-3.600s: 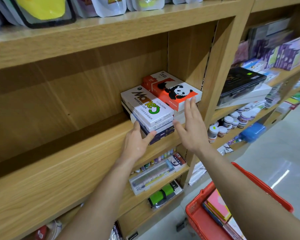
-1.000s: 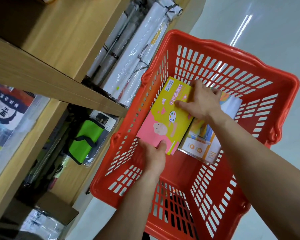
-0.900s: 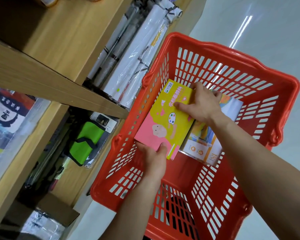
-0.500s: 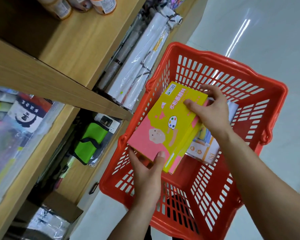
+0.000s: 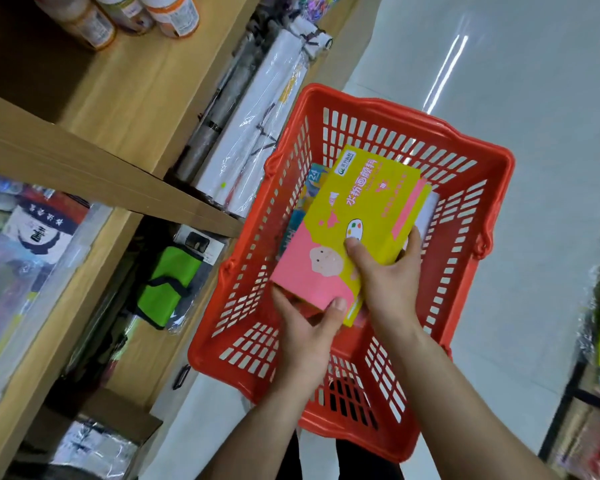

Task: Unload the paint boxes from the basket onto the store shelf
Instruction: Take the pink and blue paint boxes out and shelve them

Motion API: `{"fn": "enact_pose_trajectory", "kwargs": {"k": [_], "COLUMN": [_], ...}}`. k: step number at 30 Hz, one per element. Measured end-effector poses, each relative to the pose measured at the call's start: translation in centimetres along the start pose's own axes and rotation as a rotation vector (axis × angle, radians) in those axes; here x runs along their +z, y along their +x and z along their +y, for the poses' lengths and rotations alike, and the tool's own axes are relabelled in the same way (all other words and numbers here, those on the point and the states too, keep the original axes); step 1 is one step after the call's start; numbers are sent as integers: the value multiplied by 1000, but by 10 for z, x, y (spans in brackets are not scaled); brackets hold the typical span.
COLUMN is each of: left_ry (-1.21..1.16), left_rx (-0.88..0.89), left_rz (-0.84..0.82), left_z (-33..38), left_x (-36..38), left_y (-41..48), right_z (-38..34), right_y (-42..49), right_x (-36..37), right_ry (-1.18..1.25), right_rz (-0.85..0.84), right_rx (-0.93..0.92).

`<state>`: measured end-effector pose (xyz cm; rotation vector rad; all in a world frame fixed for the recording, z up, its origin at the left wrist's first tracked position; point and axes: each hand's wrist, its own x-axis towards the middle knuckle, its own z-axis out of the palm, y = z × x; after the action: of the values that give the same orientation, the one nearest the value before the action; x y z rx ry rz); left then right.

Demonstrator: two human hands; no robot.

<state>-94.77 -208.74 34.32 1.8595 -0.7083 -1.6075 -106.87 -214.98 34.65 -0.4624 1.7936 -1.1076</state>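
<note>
A red plastic basket stands on the floor beside the wooden shelf. Above it I hold a yellow and pink paint box with both hands, and at least one more box of the same kind lies under it. My left hand grips the box's near pink end from below. My right hand clasps its right side, thumb on top. Another paint box with blue print lies in the basket, mostly hidden under the held boxes.
The shelf edge juts out at the left, close to the basket. Rolled white paper lies on the lowest shelf, a green pouch below the middle board, paint jars at the top left. Pale floor spreads to the right.
Earlier my hands were at boxes stacked on the shelf. Since then both hands took the yellow and pink box in the basket and lifted it; my right hand slid to its near right side.
</note>
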Motion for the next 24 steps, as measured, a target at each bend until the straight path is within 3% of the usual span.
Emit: {"fn": "enact_pose_trajectory", "kwargs": {"k": [2,5,11,15,24], "left_ry": [59,239,842,894,864], "left_rx": [-41,0,110,142,104], "left_rz": [-61,12,-33,-25,-55], "left_z": [2,15,16,11,8], "left_x": [-8,-25,-19,-9,-16], "left_y": [12,51,115,125,135], "right_z": [-7,-11,11,33,47], "right_y": [9,18,18,10,7], "right_x": [-14,-32,-38,-35,-40], "right_ry": [-29,-110,-238,-185,-209], "right_rz": [78,157,167,159,71], "right_rx": [-45,-85,-50,30,31]}}
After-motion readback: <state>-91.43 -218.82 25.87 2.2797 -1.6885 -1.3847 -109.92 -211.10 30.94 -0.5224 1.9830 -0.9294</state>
